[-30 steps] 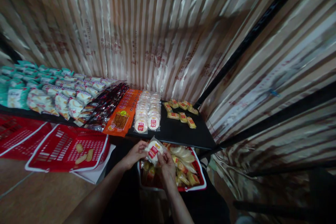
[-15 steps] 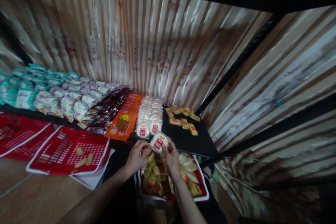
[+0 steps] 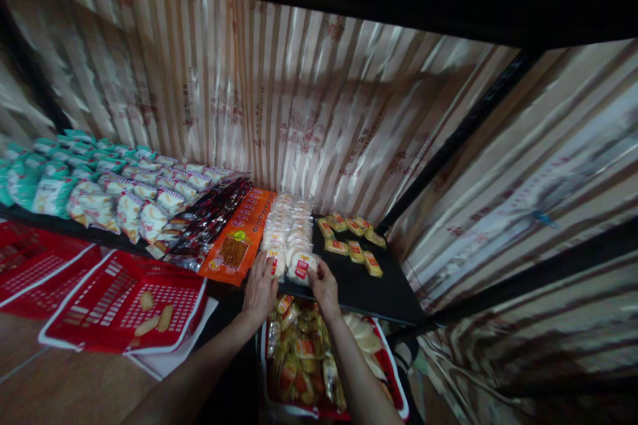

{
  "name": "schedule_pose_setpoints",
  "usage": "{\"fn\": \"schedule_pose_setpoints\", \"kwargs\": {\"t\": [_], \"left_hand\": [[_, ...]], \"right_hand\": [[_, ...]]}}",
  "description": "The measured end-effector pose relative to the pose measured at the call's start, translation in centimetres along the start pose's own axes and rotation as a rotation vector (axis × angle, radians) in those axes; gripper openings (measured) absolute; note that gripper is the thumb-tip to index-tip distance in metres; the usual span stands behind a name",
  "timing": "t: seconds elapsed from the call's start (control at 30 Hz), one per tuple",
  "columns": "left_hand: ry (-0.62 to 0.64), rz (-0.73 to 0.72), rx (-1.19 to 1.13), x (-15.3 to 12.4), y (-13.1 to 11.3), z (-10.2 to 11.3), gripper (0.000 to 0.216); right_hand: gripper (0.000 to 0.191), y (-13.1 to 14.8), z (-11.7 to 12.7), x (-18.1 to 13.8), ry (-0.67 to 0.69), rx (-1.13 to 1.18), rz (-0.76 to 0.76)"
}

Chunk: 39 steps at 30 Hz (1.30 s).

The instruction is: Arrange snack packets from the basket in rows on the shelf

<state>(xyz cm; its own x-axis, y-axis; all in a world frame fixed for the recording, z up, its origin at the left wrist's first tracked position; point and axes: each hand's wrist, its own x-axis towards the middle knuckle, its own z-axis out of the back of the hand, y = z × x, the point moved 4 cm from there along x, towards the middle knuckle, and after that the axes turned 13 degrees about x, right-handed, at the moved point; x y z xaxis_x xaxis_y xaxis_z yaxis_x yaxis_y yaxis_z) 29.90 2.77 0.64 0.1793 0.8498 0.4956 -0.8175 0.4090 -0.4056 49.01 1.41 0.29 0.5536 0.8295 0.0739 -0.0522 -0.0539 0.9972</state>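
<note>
Both my hands are at the front edge of a black shelf (image 3: 363, 285). My right hand (image 3: 325, 285) grips a round white snack packet with a red label (image 3: 302, 267), set at the front of the right row of like packets (image 3: 292, 229). My left hand (image 3: 261, 287) rests beside it, fingers bent against the front packet of the left row (image 3: 275, 260). Below my arms stands a red basket (image 3: 393, 378) with several yellow and orange snack packets (image 3: 304, 358).
Small yellow packets (image 3: 351, 239) lie right of the white rows. Orange packets (image 3: 239, 239), dark red packets (image 3: 209, 209) and white and teal bags (image 3: 90, 179) fill the shelf leftward. Red baskets (image 3: 119, 292) lie on the floor at left. Striped satin cloth (image 3: 279, 93) backs the shelf.
My hands lifted the white packet out of the basket, carried it up and forward, and now hold it down at the front of the right row on the shelf.
</note>
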Motion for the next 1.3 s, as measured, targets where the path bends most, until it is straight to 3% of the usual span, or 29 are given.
{"fn": "schedule_pose_setpoints", "kwargs": {"t": [0.23, 0.4, 0.5, 0.67, 0.83, 1.03, 1.17, 1.3], "left_hand": [[-0.007, 0.022, -0.061, -0.2, 0.5, -0.5, 0.037], [-0.001, 0.014, -0.076, -0.3, 0.6, -0.5, 0.036], [0.007, 0.004, -0.069, -0.4, 0.6, -0.4, 0.036], [0.008, 0.060, -0.156, -0.4, 0.8, -0.4, 0.040], [0.038, 0.133, -0.221, -0.4, 0.9, -0.4, 0.044], [-0.029, 0.207, -0.220, 0.1, 1.3, -0.4, 0.042], [-0.056, 0.333, -0.239, 2.5, 2.2, -0.3, 0.045], [-0.020, 0.352, -0.322, 5.9, 3.0, -1.3, 0.050]], "right_hand": [[0.061, -0.1, -0.8, -0.3, -0.032, -0.245, 0.136], [0.056, 0.4, -1.8, -1.9, -0.082, -0.560, 0.443], [0.044, 1.1, -3.2, -2.8, -0.012, -0.743, 0.598], [0.044, 1.8, -5.7, -3.4, 0.154, -0.936, 0.709], [0.056, 1.7, -6.9, -2.8, 0.241, -0.991, 0.742], [0.059, 1.2, -7.2, -2.8, 0.194, -0.976, 0.733], [0.058, 1.0, -7.2, -2.9, 0.179, -0.973, 0.743], [0.059, 0.9, -7.2, -2.9, 0.186, -0.965, 0.748]]}}
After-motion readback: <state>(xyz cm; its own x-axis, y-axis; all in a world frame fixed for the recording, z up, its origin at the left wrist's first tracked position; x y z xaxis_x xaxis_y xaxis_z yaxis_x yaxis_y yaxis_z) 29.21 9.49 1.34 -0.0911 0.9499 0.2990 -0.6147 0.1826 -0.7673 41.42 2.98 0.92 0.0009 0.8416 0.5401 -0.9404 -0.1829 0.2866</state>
